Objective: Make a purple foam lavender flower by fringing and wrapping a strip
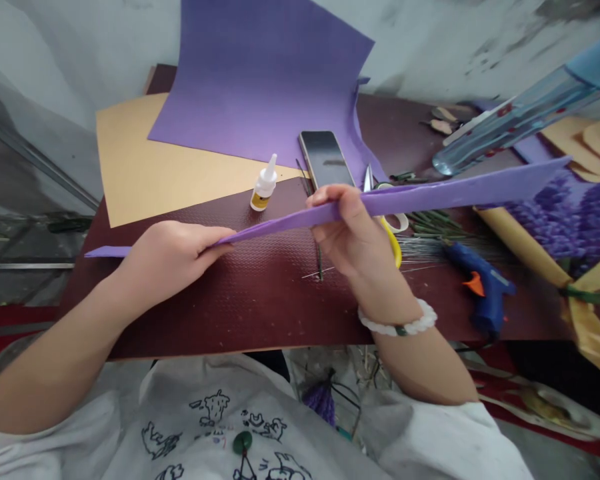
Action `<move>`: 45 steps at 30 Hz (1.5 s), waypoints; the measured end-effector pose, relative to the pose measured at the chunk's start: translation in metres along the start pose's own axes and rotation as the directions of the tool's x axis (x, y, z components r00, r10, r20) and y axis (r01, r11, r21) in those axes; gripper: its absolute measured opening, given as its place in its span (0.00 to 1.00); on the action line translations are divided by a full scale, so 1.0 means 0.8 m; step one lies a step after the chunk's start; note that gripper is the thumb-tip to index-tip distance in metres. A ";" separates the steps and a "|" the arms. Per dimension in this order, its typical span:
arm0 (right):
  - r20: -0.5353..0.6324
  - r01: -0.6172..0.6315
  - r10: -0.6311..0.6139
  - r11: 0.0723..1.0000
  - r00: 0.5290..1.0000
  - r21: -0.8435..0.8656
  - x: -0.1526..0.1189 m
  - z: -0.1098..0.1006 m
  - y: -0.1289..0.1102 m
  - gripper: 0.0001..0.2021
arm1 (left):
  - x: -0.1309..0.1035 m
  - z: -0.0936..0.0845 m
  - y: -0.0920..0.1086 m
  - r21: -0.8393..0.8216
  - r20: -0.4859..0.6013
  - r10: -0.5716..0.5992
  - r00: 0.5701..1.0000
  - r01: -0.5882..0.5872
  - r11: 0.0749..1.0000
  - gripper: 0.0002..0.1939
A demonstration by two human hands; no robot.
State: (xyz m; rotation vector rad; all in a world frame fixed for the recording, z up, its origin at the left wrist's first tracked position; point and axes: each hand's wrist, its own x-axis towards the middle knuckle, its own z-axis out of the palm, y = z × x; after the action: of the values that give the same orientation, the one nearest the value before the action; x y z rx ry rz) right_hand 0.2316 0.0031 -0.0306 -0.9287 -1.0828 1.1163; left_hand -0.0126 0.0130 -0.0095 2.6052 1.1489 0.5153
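Observation:
A long, narrow purple strip (435, 194) stretches across the view above the dark red table (240, 300), its right end higher and wider. My left hand (173, 257) pinches it between thumb and fingers, with a short end sticking out to the left. Further right, my right hand (347, 230) grips the strip with thumb and fingertips, and a white bead bracelet is on that wrist. Between and beyond my hands stands a small white glue bottle (263, 189). Yellow-handled scissors (392, 241) lie partly hidden behind my right hand.
Large purple sheet (270, 73), yellow sheet (160, 160) and phone (327, 159) lie at the back. To the right are thin wires (430, 248), a blue glue gun (487, 290), a clear blue bottle (515, 117) and a wrapped purple flower bouquet (555, 220).

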 end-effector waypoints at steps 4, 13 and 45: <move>0.107 -0.079 0.079 0.997 0.991 -0.008 0.001 -0.002 -0.004 0.26 | 0.000 0.002 -0.008 0.066 -0.064 -0.015 0.998 0.019 0.998 0.18; 0.350 -0.656 0.626 0.754 0.697 -0.041 -0.013 0.026 0.003 0.27 | 0.008 0.016 -0.005 0.337 -0.121 0.175 0.977 -0.126 0.933 0.18; 0.243 0.280 -0.145 0.373 0.959 -0.884 0.068 0.022 0.047 0.11 | 0.011 0.047 -0.004 -0.285 -0.036 0.278 0.960 -0.277 0.918 0.11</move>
State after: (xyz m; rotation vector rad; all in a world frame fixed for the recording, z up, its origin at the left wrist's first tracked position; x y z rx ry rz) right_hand 0.2108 0.0649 -0.0518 -1.5194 -1.9498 0.2361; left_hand 0.0063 0.0184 -0.0428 2.5169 0.6430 0.6756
